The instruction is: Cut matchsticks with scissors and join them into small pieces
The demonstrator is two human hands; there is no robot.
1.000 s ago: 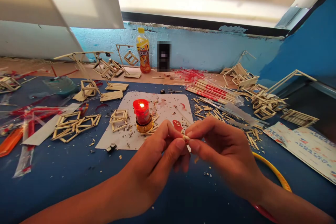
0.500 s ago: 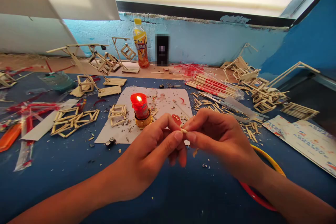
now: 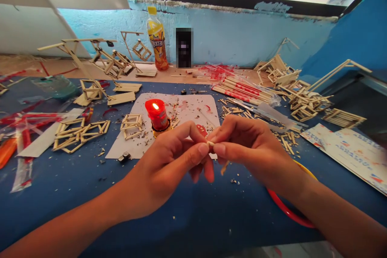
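Note:
Between the fingertips of both hands is a short piece of wooden stick point(image 3: 211, 144), mostly covered by the fingers. My left hand point(image 3: 172, 165) pinches its left end with thumb and forefinger, the other fingers curled below. From the other side my right hand point(image 3: 250, 145) pinches it the same way. Beyond the left hand, a lit red candle point(image 3: 156, 116) stands in a gold holder on a pale sheet point(image 3: 187, 107) strewn with dark crumbs and chips. A small stick frame point(image 3: 131, 125) sits left of the candle.
Stick frames point(image 3: 80, 134) and a taller stick model point(image 3: 90, 88) stand at left. Bundled sticks in red-and-clear wrap point(image 3: 238, 92), scissors point(image 3: 260, 111) and cut pieces lie at right. A drink bottle point(image 3: 157, 44) stands at the back; a red-yellow ring point(image 3: 290, 211) lies under my right forearm.
The view has tilted down and shifted slightly, so the table things appear higher and a little further left. Both hands keep their pinch on the stick piece.

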